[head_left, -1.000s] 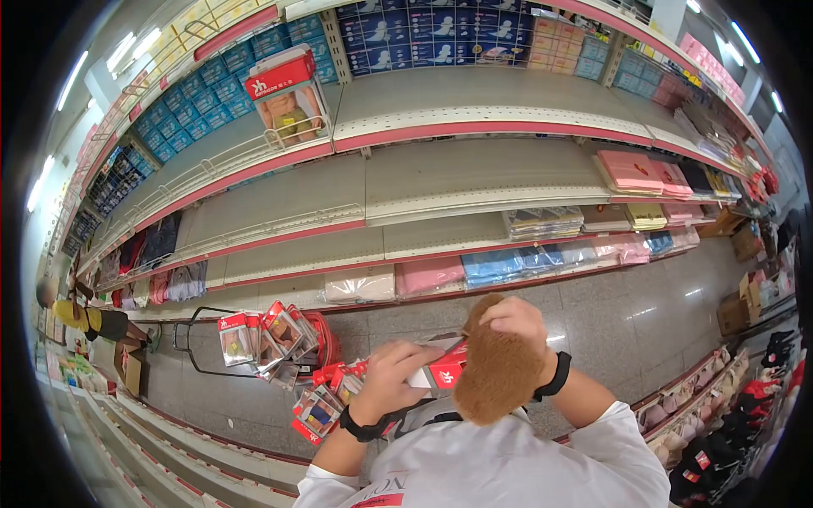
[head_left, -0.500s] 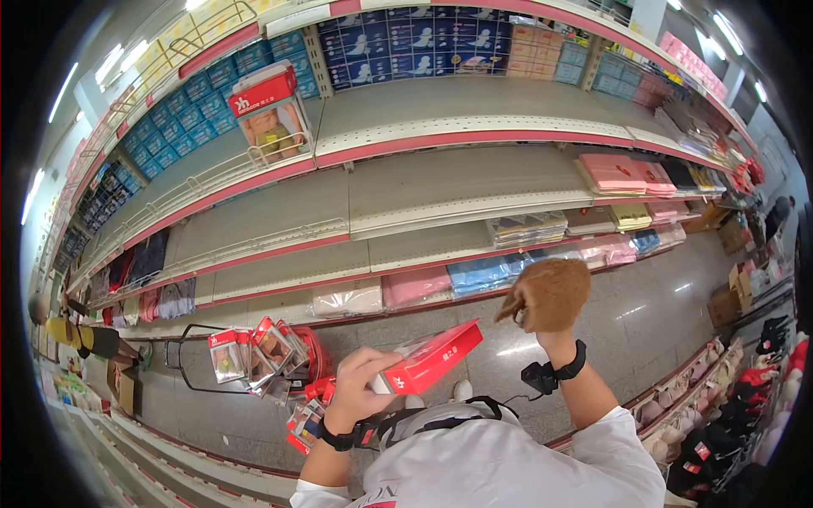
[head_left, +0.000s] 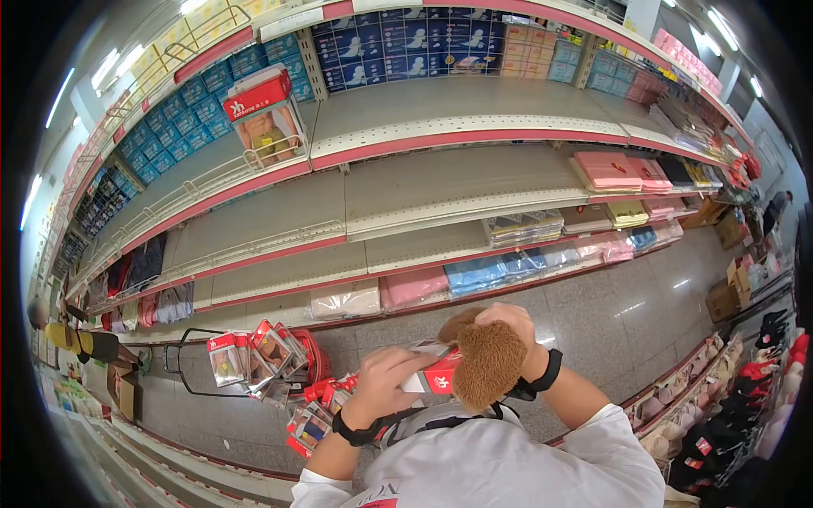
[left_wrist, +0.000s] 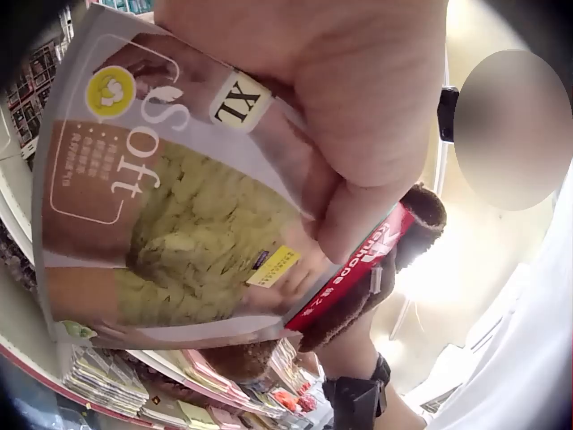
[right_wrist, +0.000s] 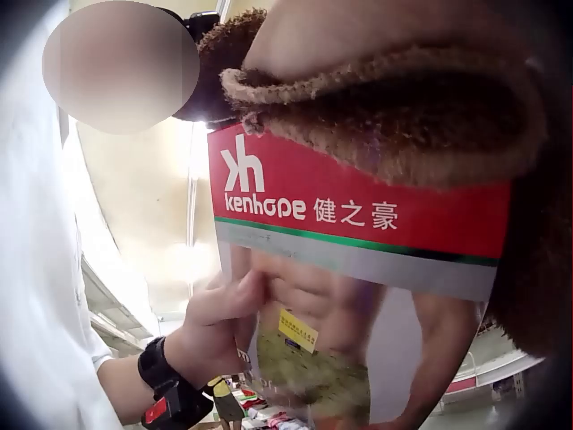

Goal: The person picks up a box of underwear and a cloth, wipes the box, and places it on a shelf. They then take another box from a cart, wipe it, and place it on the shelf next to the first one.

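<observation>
Shop aisle, person standing over a basket of packs on the floor; long shelves ahead, mostly bare, with some folded goods at the right. Both hands up at chest height, close in to the body. The left hand holds a flat box: red header band, printed torso on the face, "XL" sticker on the back. Its fingers are curled round the box's lower half, with one digit laid across the printed panel in the left wrist view; the right wrist view shows the fingertips pinching the near edge. The right hand is closed over a brown fleecy cloth, fingers wrapped into the pile, so individual fingertips cannot be made out. The cloth sits on the box's red header end, touching it and overhanging the top edge. The box's long axis runs from the left hand up and across toward the right hand, header end toward the right, bottom end in the left grip. The right hand is therefore the nearer to the header, the left to the bottom; the printed face between them is bare. The box is tilted, not level, held clear of basket and shelves.
</observation>
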Demonstrator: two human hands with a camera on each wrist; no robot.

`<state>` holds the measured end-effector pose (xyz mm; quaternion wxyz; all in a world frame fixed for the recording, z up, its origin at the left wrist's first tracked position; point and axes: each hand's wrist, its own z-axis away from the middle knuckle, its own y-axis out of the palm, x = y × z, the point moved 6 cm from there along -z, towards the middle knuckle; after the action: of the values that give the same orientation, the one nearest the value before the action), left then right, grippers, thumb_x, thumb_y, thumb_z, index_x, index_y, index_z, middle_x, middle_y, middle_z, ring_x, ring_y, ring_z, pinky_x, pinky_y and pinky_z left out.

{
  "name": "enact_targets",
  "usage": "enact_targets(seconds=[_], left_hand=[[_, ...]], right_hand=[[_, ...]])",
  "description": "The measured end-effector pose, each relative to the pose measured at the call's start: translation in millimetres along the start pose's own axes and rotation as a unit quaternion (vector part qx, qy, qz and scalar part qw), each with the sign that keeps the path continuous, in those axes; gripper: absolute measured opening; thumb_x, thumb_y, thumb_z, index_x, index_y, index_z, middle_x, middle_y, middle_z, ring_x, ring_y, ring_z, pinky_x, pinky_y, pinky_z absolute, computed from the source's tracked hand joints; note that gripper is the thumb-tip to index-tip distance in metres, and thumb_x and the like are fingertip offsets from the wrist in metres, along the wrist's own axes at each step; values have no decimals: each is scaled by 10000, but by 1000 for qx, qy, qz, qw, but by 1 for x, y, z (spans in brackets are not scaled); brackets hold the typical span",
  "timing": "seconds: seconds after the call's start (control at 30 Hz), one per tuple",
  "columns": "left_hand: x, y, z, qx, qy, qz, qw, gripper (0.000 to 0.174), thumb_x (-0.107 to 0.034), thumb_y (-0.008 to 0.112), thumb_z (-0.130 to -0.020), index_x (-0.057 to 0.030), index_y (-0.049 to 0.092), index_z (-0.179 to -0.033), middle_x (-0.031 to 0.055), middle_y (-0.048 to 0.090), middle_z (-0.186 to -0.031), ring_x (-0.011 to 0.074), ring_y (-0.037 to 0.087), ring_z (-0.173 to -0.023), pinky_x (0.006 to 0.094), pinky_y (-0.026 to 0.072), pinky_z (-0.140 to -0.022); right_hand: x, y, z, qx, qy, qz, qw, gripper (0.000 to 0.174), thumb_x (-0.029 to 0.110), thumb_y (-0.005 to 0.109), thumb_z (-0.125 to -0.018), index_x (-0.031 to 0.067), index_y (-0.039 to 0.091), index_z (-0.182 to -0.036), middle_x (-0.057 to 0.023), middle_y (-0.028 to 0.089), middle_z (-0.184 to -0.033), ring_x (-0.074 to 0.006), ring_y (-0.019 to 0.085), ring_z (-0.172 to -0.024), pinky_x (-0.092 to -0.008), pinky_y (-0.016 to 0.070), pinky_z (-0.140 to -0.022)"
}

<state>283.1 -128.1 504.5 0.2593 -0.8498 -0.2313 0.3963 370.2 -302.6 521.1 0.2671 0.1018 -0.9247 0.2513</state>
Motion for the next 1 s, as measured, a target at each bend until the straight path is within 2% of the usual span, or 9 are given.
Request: enact_targets(seconds=[0.37, 0.43, 0.5, 0.57, 0.6, 0.73, 0.8, 0.9, 1.0], left_hand=[[-2, -10, -3, 6, 20, 66, 998, 396, -117, 736, -516, -48, 668, -900, 103, 649, -840, 270, 619, -706, 340, 487, -634], [11, -13, 9, -6, -10, 92, 996, 428, -128, 759, -548, -49, 647, -954, 98, 649, -879, 256, 624, -755, 339, 488, -691], [25, -10, 20, -21, -42, 118, 992, 463, -139, 781, -580, -50, 626, -1008, 94, 649, -918, 243, 629, -804, 337, 490, -748], [57, -18, 42, -199, -211, 263, 920, 506, -148, 784, -653, -25, 564, -1091, 99, 631, -998, 197, 606, -904, 324, 463, -831], [66, -20, 47, -211, -207, 259, 920, 558, -144, 765, -704, -12, 481, -1166, 93, 591, -1073, 167, 557, -987, 323, 432, -882], [56, -37, 37, -283, -197, 299, 890, 561, -107, 742, -725, -2, 429, -1178, 80, 552, -1100, 166, 525, -1025, 321, 409, -905], [57, -38, 42, -289, -200, 302, 886, 555, -107, 740, -726, -4, 432, -1177, 77, 547, -1101, 162, 520, -1025, 315, 404, -906], [54, -37, 45, -295, -208, 323, 875, 543, -109, 736, -730, -9, 438, -1173, 72, 539, -1100, 156, 514, -1021, 308, 397, -910], [51, -35, 49, -288, -216, 346, 867, 548, -116, 740, -729, -12, 438, -1175, 72, 533, -1104, 153, 506, -1028, 307, 393, -914]], right_hand=[[-11, -27, 11, 39, -28, 83, 995, 167, 172, 635, -692, 31, 562, -743, -103, 591, -641, -263, 593, -560, -333, 460, -515], [-44, -31, 47, 54, -42, 102, 992, 189, 185, 609, -758, 13, 584, -832, -138, 622, -714, -268, 624, -632, -322, 488, -563], [-101, -40, 94, -16, 226, 65, 972, 259, 206, 570, -824, 1, 592, -981, -162, 635, -923, -275, 632, -810, -339, 510, -707], [-79, -47, 99, -32, 141, 167, 975, 279, 203, 561, -842, 9, 583, -1042, -153, 605, -1030, -271, 595, -920, -353, 489, -791], [-65, -49, 101, -55, 50, 271, 960, 303, 199, 552, -861, 18, 574, -1103, -144, 575, -1137, -267, 558, -1031, -367, 467, -876], [-101, -64, 133, -94, 79, 295, 948, 463, 278, 552, -879, 24, 433, -1248, -120, 499, -1194, -249, 474, -1114, -368, 395, -964], [-121, -82, 139, -226, 209, 96, 947, 443, 312, 497, -906, 36, 434, -1248, -103, 501, -1188, -237, 477, -1104, -364, 400, -950], [-137, -93, 152, -388, 382, -203, 814, 432, 363, 414, -947, 54, 436, -1248, -78, 506, -1179, -219, 480, -1090, -358, 408, -928], [-98, -73, 104, -336, 378, -252, 825, 455, 359, 474, -923, 79, 408, -1276, -74, 471, -1239, -233, 467, -1142, -375, 408, -961]])
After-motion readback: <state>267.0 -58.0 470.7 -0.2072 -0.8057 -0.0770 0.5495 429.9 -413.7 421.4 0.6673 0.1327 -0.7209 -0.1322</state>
